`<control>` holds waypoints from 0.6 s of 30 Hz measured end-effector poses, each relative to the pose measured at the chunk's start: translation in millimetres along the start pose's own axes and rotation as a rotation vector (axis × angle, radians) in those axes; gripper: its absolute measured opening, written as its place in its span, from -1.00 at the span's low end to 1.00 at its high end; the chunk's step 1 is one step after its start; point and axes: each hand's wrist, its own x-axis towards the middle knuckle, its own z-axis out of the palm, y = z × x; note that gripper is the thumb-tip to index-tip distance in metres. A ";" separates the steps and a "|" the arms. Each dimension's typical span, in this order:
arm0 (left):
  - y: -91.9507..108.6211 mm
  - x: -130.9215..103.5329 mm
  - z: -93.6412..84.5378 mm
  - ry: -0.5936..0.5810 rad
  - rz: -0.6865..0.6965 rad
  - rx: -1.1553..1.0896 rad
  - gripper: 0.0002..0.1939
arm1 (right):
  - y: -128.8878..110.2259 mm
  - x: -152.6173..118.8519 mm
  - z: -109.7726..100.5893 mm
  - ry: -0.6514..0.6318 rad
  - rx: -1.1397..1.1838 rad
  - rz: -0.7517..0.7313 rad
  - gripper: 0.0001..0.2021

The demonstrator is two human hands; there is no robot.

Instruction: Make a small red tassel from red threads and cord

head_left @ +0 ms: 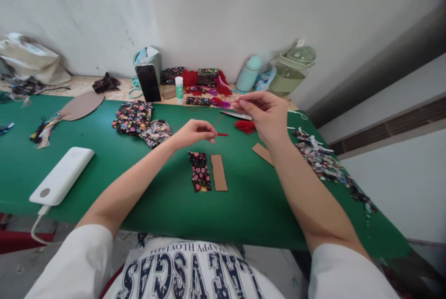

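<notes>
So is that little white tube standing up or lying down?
Standing up: the white tube is on its end, beside the dark phone.

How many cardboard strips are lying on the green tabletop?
2. One cardboard strip lies just right of the floral fabric strip; the other is farther right, against the right forearm, which may hide more.

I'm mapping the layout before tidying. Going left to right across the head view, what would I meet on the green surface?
White power bank, larger floral fabric stack, floral strip, upright cardboard strip, red thread bundle, patterned scraps.
</notes>
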 end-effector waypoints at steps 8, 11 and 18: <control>-0.4 0.9 -14.9 0.215 -0.125 -0.067 -0.83 | 25.7 19.6 -27.6 0.151 0.018 0.067 -0.87; -0.5 1.0 -15.2 0.236 -0.139 -0.043 -0.82 | 27.0 20.0 -30.3 0.167 0.021 0.118 -0.86; 4.7 -3.1 -3.0 0.147 0.042 0.048 -0.55 | 1.0 2.6 -7.6 -0.006 0.007 0.129 -0.80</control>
